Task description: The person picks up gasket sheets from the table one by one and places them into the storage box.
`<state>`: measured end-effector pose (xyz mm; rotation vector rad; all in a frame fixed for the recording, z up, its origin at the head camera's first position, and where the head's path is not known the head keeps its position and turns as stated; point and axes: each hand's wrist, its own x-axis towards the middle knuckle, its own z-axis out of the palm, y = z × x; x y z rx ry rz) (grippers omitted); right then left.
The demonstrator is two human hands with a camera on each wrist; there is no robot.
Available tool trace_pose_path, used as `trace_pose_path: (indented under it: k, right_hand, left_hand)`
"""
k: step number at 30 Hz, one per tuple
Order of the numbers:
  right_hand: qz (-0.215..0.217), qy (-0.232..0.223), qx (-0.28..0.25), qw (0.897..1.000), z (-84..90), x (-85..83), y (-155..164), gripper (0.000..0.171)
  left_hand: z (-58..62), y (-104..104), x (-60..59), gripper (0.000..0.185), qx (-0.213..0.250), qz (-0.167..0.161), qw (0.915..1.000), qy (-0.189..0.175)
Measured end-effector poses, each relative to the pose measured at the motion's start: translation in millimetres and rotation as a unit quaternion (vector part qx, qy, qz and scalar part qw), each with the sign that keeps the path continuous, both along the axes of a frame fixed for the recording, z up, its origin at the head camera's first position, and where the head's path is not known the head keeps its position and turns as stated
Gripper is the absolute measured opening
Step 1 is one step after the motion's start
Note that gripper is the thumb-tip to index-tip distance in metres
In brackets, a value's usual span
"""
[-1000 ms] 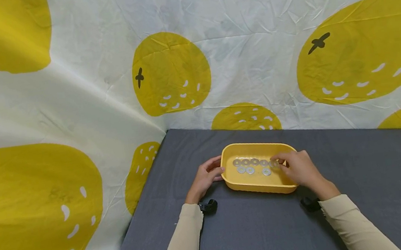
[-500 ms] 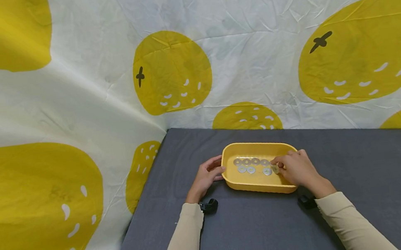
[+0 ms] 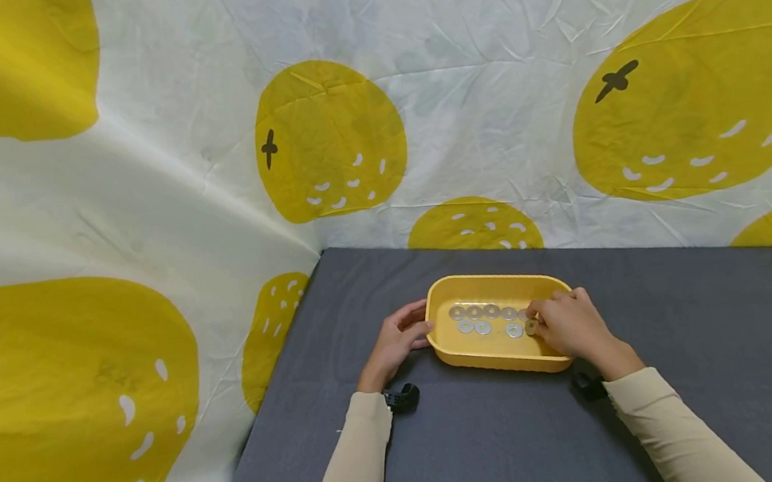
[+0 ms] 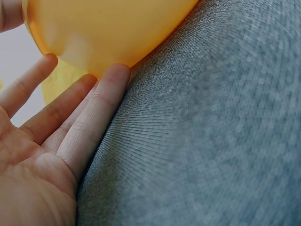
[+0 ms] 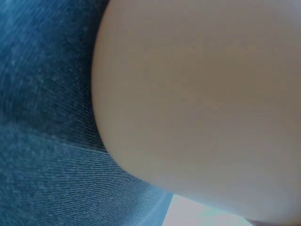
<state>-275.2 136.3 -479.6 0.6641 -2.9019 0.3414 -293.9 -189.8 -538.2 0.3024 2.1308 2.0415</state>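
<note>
A yellow plastic tray [image 3: 501,351] holds several flat metal washers [image 3: 492,311] in two rows. At its left end my left hand [image 3: 395,341] rests with the thumb at the rim. In the left wrist view, fairly straight fingers [image 4: 87,132] touch the tray's outer wall [image 4: 113,33]. Inside the right end, my right hand [image 3: 573,322] has its thumb and fingertips on a washer [image 3: 531,327] at the near row's right end. Its fingertips partly cover another washer just behind. The right wrist view shows mostly blurred skin [image 5: 202,103], with the fingertips hidden.
Dark grey cloth [image 3: 498,444] covers the table under the tray. White fabric with yellow fruit shapes hangs behind [image 3: 475,141] and along the left side [image 3: 159,220]. A black wrist device [image 3: 403,398] sits on the left wrist.
The right fingers have shifted slightly from the far row to the near one. The washer at them has come toward me and now lies flatter beside the near row. The left hand stays put.
</note>
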Motion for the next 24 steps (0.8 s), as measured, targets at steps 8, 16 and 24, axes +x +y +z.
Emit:
trace_pose_path:
  k: [8,16,24]
  right_hand:
    - [-0.003,-0.01,0.012,1.0,-0.4,0.6,-0.5,0.016]
    - [-0.013,-0.017,0.024,0.999,-2.1,0.5,-1.9,0.013]
    - [-0.019,0.003,-0.009,1.0,-4.7,0.8,-2.9,0.009]
  left_hand:
    - [0.9,-0.1,1.0,0.054,0.001,-0.004,1.0,0.002]
    - [0.1,-0.5,0.8,0.056,0.002,-0.008,1.0,0.0]
    - [-0.2,-0.8,-0.3,0.054,0.006,-0.007,1.0,0.001]
